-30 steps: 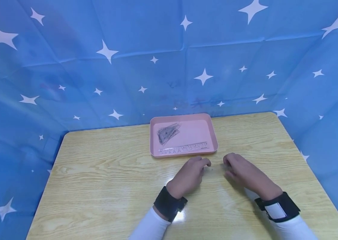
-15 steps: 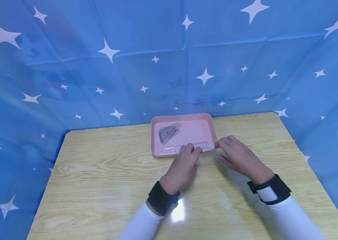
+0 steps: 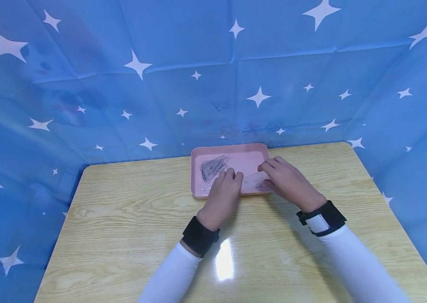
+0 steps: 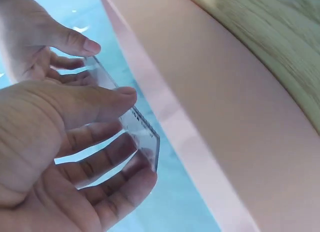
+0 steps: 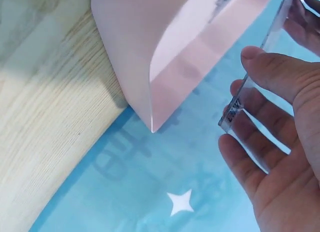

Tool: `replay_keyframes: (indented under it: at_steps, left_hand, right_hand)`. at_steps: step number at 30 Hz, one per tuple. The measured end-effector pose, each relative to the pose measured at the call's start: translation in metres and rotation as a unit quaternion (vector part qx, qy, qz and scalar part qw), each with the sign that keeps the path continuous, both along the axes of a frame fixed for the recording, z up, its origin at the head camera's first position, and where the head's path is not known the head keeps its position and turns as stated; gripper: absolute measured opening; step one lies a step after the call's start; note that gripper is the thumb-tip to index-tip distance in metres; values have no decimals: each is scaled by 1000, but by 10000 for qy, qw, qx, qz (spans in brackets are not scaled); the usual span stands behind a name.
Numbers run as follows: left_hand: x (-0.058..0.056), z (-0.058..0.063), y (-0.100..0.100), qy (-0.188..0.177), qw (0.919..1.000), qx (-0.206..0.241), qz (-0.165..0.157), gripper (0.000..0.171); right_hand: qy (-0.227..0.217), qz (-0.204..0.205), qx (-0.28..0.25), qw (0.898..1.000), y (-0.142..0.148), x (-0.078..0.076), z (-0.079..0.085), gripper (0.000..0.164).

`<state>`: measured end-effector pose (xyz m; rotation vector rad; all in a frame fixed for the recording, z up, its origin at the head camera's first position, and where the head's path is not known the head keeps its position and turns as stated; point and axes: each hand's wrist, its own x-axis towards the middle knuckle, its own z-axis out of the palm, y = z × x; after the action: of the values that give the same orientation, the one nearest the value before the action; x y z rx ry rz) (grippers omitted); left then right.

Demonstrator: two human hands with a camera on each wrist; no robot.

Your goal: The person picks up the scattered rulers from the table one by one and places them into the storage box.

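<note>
Between both hands a clear plastic ruler (image 4: 147,137) with small dark print is held over the pink tray (image 3: 243,152). My left hand (image 3: 221,198) pinches one end, thumb on top and fingers beneath. The other end is gripped between thumb and fingers of my right hand (image 3: 290,184), as the right wrist view also shows the ruler (image 5: 235,108). Inside the tray lies a stack of clear, dark-printed pieces (image 3: 212,168), their exact kind unclear. Along the tray's near side lies another clear ruler (image 3: 205,191) with printed shapes, mostly hidden by my left hand and the held ruler.
The tray stands at the back of a wood-grain table (image 3: 130,210). Right behind the table's back edge hangs a blue curtain (image 3: 205,97) with white stars, which also runs along both sides.
Both hands have moved forward from the table in front of the tray to above its near side, carrying the clear ruler. The tray and the stack inside have stayed put.
</note>
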<state>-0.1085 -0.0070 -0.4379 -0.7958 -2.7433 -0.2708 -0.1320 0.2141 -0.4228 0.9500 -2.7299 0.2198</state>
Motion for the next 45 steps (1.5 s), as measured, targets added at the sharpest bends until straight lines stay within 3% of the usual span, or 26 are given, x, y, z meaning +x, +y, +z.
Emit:
replay_keyframes:
  at_steps: [7, 14, 23, 28, 38, 45]
  left_hand:
    - [-15, -4, -3, 146, 9993, -314, 130, 20]
    - [-38, -7, -8, 304, 9976, -621, 34, 17]
    - [-57, -16, -8, -322, 9972, -679, 13, 16]
    - [-64, -16, -5, -760, 9941, -770, 9, 19]
    - [-73, -22, 1, -1217, 9889, -839, 168, 24]
    - [-78, -28, 1, -1460, 9867, -712, 95, 23]
  right_hand:
    - [-304, -113, -2, 9995, -12, -18, -4, 36]
    - [66, -1, 744, 9972, -26, -42, -10, 38]
    - [233, 331, 924, 9949, -31, -65, -18, 27]
    - [390, 561, 1316, 9889, -30, -76, -21, 27]
    - [163, 590, 1767, 9824, -33, -86, -25, 34]
    - [66, 626, 1750, 9826, -35, -95, -37, 31]
